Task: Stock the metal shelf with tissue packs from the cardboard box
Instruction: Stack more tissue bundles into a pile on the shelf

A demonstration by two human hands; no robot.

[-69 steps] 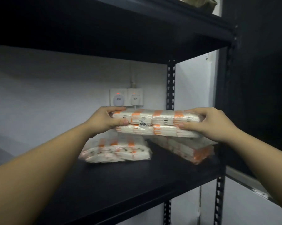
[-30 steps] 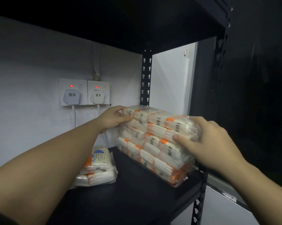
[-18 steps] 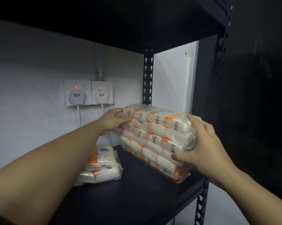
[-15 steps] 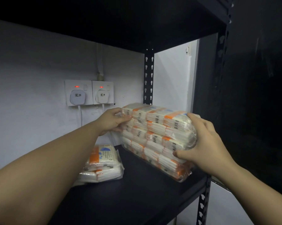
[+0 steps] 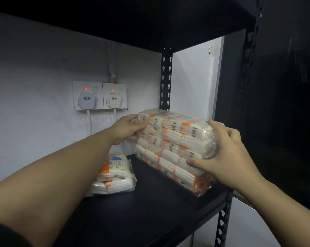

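Dim light falls on a black metal shelf (image 5: 150, 207) set against a pale wall, with a second black board close overhead. On the right end of the shelf stands a stack of tissue packs (image 5: 173, 150), white with orange bands and barcodes, each bundle wrapped in clear plastic. The stack rests on the shelf board and reaches back to the rear upright post (image 5: 165, 79).

The left hand (image 5: 128, 130) grips the far upper corner of the top bundle, thumb on the front face and fingers curled round the wrap. The right hand (image 5: 227, 155) clasps the near end of the stack, fingers over the top edge and thumb pressed against the side lower down. Both arms are bare and reach in from the lower edge of the view.

To the left, apart from the stack, a smaller bundle of tissue packs (image 5: 113, 175) lies flat on the same board, near the wall, with a blue and orange label facing up.

On the wall behind are two sockets (image 5: 99, 95), each with a white plug in it, a red light lit and a white cable hanging down. At the front right, the perforated shelf post (image 5: 222, 220) runs down below the board.
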